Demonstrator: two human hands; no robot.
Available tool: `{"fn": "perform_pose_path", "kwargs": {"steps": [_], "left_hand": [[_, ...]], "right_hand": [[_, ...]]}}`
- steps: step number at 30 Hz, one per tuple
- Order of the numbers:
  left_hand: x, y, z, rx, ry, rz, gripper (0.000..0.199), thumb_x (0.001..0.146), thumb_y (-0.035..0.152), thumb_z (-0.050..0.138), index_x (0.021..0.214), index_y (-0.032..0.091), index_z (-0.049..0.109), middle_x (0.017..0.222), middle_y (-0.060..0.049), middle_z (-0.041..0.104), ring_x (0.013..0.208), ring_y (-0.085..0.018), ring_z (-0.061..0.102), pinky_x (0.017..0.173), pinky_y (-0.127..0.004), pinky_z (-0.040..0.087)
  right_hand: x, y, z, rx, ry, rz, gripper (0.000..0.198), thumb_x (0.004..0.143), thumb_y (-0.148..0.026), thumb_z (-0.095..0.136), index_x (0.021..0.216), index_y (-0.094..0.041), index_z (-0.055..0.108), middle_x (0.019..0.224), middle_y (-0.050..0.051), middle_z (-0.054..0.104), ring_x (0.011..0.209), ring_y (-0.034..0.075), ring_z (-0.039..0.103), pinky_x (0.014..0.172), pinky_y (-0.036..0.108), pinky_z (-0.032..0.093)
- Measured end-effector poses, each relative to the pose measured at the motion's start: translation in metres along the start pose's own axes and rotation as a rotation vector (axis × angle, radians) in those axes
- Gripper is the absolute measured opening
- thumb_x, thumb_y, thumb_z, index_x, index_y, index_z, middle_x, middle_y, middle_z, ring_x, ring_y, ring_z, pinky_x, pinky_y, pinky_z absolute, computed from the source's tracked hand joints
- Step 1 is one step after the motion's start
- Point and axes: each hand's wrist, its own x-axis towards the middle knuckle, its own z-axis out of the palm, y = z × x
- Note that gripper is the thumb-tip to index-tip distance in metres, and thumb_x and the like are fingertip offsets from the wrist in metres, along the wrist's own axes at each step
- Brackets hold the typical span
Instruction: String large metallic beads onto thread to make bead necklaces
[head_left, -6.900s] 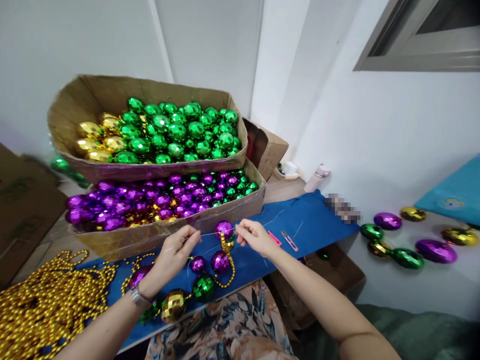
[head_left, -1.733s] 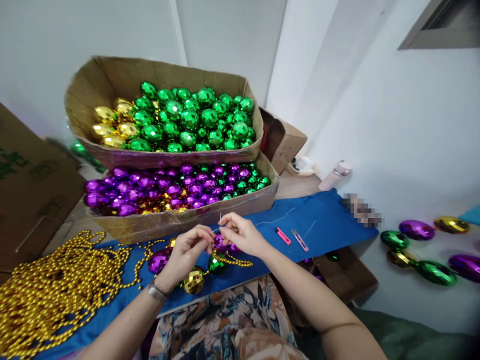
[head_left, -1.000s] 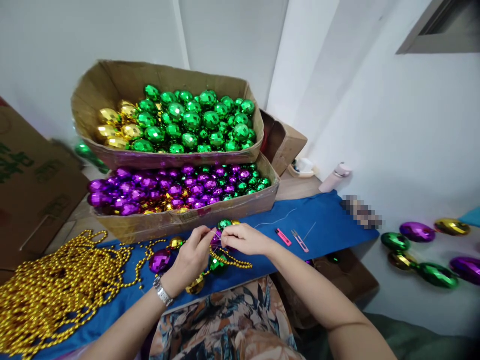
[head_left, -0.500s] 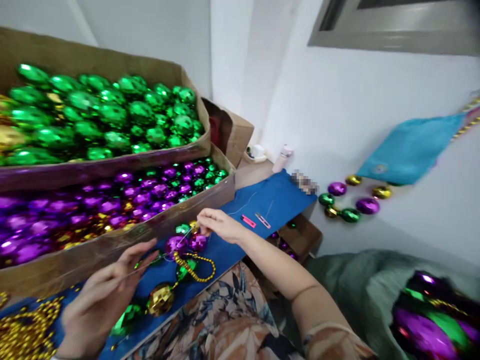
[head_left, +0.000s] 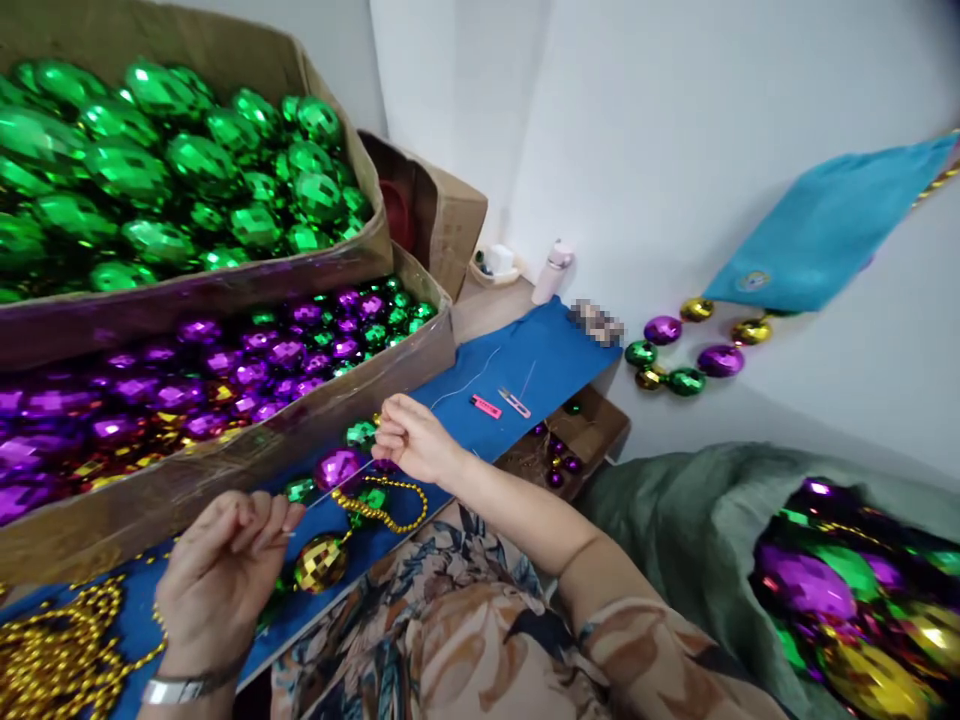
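A thin pale string [head_left: 341, 483] runs between my two hands above the blue cloth. My left hand [head_left: 229, 565] is closed on its near end, with a short tip showing past the fingers. Pinched at the other end is my right hand [head_left: 416, 438]. Under the string lie a purple faceted ball [head_left: 337, 468], a gold ball [head_left: 321, 563] and a green ball [head_left: 361, 434]. A loop of small gold beads [head_left: 401, 525] lies beside them, near the cloth's front edge. Part of another purple ball is hidden behind my right hand.
Cardboard boxes hold green balls [head_left: 202, 165] and smaller purple, green and gold ones [head_left: 247, 372]. Gold bead strands [head_left: 64, 640] lie at left. A pink lighter [head_left: 486, 406] and thread snips [head_left: 516, 403] rest on the blue cloth [head_left: 525, 350]. A green sack [head_left: 675, 520] stands right.
My left hand has closed from spread fingers into a grip, and the string is now pulled straight between my hands. The view has shifted slightly.
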Motion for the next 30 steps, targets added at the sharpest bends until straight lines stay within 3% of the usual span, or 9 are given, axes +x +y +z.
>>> {"fn": "perform_pose_path", "kwargs": {"steps": [4, 6, 8, 12, 15, 18, 20, 24, 30], "left_hand": [[0.001, -0.009, -0.005, 0.026, 0.016, -0.018, 0.023, 0.071, 0.035, 0.074, 0.067, 0.016, 0.062, 0.054, 0.003, 0.043, 0.053, -0.011, 0.043, 0.063, -0.029, 0.048], [0.003, -0.005, 0.000, 0.061, 0.013, -0.023, 0.033, 0.074, 0.047, 0.069, 0.082, 0.014, 0.070, 0.066, -0.002, 0.054, 0.064, -0.015, 0.049, 0.065, -0.030, 0.048], [0.006, 0.003, 0.007, 0.115, 0.010, -0.020, 0.049, 0.076, 0.056, 0.064, 0.097, 0.012, 0.071, 0.076, -0.006, 0.058, 0.070, -0.016, 0.050, 0.065, -0.029, 0.046], [0.012, 0.016, 0.020, 0.244, -0.042, -0.063, 0.064, 0.080, 0.065, 0.050, 0.106, 0.010, 0.070, 0.075, -0.006, 0.056, 0.064, -0.014, 0.044, 0.058, -0.026, 0.040], [0.017, 0.018, 0.026, 0.417, -0.146, -0.090, 0.056, 0.081, 0.060, 0.055, 0.107, 0.013, 0.070, 0.071, -0.003, 0.054, 0.059, -0.012, 0.040, 0.054, -0.026, 0.034], [0.018, 0.016, 0.029, 0.659, -0.229, -0.064, 0.035, 0.078, 0.044, 0.067, 0.100, 0.017, 0.072, 0.071, -0.002, 0.055, 0.063, -0.013, 0.042, 0.056, -0.025, 0.032], [0.018, 0.013, 0.029, 0.723, -0.220, -0.050, 0.028, 0.080, 0.042, 0.066, 0.091, 0.017, 0.072, 0.065, 0.000, 0.052, 0.061, -0.012, 0.040, 0.054, -0.024, 0.029], [0.015, 0.010, 0.022, 0.524, -0.147, -0.032, 0.026, 0.086, 0.040, 0.060, 0.084, 0.016, 0.069, 0.060, 0.002, 0.046, 0.055, -0.009, 0.036, 0.051, -0.022, 0.027], [0.013, 0.010, 0.015, 0.397, -0.126, -0.041, 0.023, 0.086, 0.036, 0.061, 0.084, 0.014, 0.068, 0.059, 0.002, 0.046, 0.055, -0.008, 0.037, 0.053, -0.022, 0.030]], "right_hand": [[-0.008, 0.005, -0.016, -0.166, 0.019, -0.009, 0.032, 0.080, -0.040, 0.070, 0.078, -0.020, 0.045, 0.062, -0.009, 0.045, 0.057, 0.006, 0.050, 0.069, 0.026, 0.052], [-0.011, -0.003, -0.020, -0.407, 0.011, -0.060, 0.030, 0.084, -0.046, 0.063, 0.081, -0.020, 0.049, 0.073, -0.004, 0.056, 0.073, 0.010, 0.059, 0.079, 0.030, 0.051], [-0.014, -0.019, -0.019, -0.789, -0.024, -0.159, 0.027, 0.091, -0.045, 0.054, 0.086, -0.019, 0.054, 0.084, 0.001, 0.062, 0.083, 0.013, 0.061, 0.082, 0.031, 0.049], [-0.018, -0.049, -0.001, -1.485, -0.233, -0.513, 0.019, 0.096, -0.031, 0.046, 0.093, -0.018, 0.060, 0.097, 0.007, 0.063, 0.094, 0.016, 0.058, 0.086, 0.032, 0.047], [-0.008, -0.053, 0.018, -1.664, -0.424, -0.740, 0.017, 0.096, -0.026, 0.047, 0.093, -0.018, 0.061, 0.104, 0.009, 0.061, 0.102, 0.018, 0.056, 0.090, 0.034, 0.047], [0.015, -0.042, 0.034, -1.739, -0.567, -0.825, 0.019, 0.096, -0.028, 0.047, 0.092, -0.018, 0.063, 0.104, 0.009, 0.061, 0.103, 0.018, 0.055, 0.091, 0.035, 0.048], [0.029, -0.033, 0.040, -1.758, -0.593, -0.834, 0.020, 0.096, -0.028, 0.047, 0.093, -0.017, 0.064, 0.106, 0.009, 0.060, 0.102, 0.018, 0.055, 0.091, 0.034, 0.048], [0.031, -0.019, 0.038, -1.667, -0.377, -0.773, 0.021, 0.096, -0.025, 0.047, 0.108, -0.017, 0.062, 0.118, 0.010, 0.057, 0.109, 0.017, 0.054, 0.095, 0.033, 0.045], [0.010, 0.000, 0.016, -1.497, -0.382, -0.388, 0.017, 0.092, -0.027, 0.055, 0.103, -0.019, 0.065, 0.089, 0.001, 0.067, 0.074, 0.010, 0.060, 0.070, 0.022, 0.046]]}}
